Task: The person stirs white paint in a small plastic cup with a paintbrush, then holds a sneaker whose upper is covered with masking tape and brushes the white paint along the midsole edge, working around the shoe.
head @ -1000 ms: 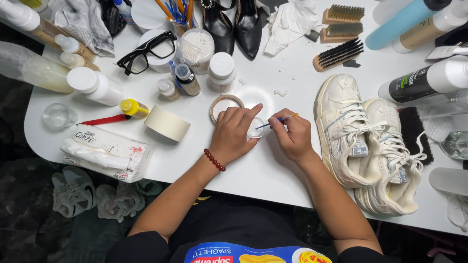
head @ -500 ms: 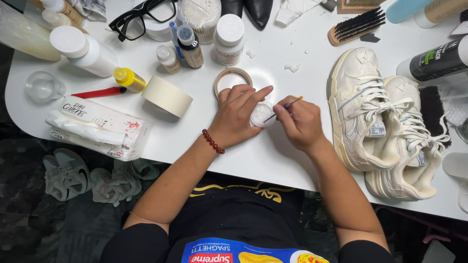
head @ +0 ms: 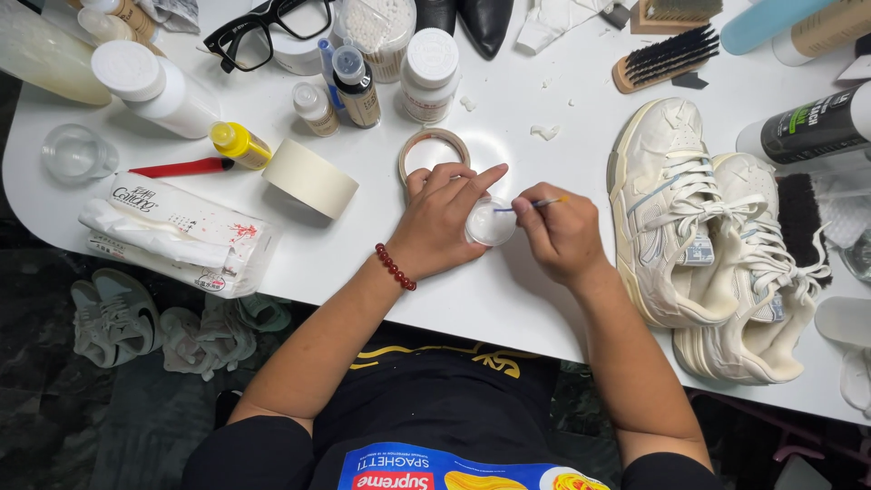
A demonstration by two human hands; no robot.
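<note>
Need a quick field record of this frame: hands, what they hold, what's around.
left hand: left hand steadies a small clear cup on the white table
right hand: right hand holds a thin brush, tip in the cup
beside: tape ring just above the left hand; masking tape roll further left
right side: pair of white sneakers
far edge: bottles, black glasses, bristle brush

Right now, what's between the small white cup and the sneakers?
Head view: only the right hand, holding a thin brush to the small white cup. Past it, bare white table up to the sneakers.
</note>
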